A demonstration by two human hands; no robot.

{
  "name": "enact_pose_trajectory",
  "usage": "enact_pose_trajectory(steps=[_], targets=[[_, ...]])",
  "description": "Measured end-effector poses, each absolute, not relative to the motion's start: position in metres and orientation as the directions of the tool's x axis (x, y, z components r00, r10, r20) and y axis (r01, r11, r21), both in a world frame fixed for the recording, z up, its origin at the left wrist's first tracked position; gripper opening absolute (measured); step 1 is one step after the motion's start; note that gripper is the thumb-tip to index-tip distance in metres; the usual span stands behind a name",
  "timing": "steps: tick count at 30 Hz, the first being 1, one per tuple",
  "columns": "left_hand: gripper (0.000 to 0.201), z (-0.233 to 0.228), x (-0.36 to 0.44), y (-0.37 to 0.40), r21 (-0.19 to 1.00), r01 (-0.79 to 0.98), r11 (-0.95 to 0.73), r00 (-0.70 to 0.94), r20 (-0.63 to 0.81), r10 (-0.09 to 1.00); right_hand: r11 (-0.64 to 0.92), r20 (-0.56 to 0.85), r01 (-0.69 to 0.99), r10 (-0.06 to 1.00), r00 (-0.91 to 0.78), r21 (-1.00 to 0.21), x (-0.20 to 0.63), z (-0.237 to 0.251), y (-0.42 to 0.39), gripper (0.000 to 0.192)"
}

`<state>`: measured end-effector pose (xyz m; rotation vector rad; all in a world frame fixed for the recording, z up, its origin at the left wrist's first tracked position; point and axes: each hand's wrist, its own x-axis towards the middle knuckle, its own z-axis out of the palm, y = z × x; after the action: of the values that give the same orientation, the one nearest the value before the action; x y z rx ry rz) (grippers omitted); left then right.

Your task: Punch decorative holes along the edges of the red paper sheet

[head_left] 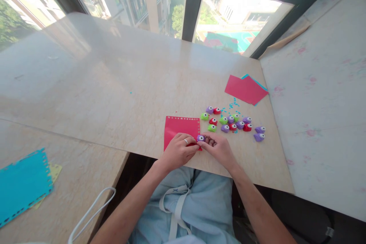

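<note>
A red paper sheet (180, 127) with small punched holes along its top edge lies near the table's front edge. My left hand (177, 151), a ring on one finger, rests on the sheet's lower right part. My right hand (219, 149) meets it there. Both hands hold a small purple punch (200, 138) with a white eye against the sheet's right edge. Just to the right lie several small punches (232, 122) in purple, green and red.
A red sheet over a blue one (246, 89) lies at the table's right side, with blue paper bits (233, 106) scattered below it. A blue punched sheet (23, 185) lies on the lower table at left. Windows stand behind.
</note>
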<state>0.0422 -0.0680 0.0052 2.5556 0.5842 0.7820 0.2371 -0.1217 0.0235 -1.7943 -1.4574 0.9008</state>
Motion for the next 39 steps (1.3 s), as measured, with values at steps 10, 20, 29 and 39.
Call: enact_pose_trajectory(steps=[10, 20, 29, 39], targets=[[0.017, 0.006, 0.038, -0.068, 0.504, 0.269, -0.821, 0.751, 0.425, 0.506, -0.171, 0.044, 0.621, 0.948, 0.315, -0.765, 0.234, 0.023, -0.137, 0.033], [0.019, 0.013, 0.039, -0.068, 0.516, 0.266, -0.814, 0.758, 0.41, 0.507, -0.218, -0.034, 0.418, 0.914, 0.404, -0.882, 0.237, 0.019, -0.149, 0.039], [0.022, 0.017, 0.038, -0.07, 0.655, 0.262, -0.709, 0.702, 0.375, 0.605, -0.161, 0.056, 0.42, 0.886, 0.459, -0.893, 0.227, 0.013, -0.148, 0.036], [0.049, 0.034, 0.067, -0.077, 0.963, 0.232, -0.138, 0.524, -0.005, 0.852, -0.095, 0.111, 0.399, 0.878, 0.465, -0.912, 0.227, 0.007, -0.152, 0.032]])
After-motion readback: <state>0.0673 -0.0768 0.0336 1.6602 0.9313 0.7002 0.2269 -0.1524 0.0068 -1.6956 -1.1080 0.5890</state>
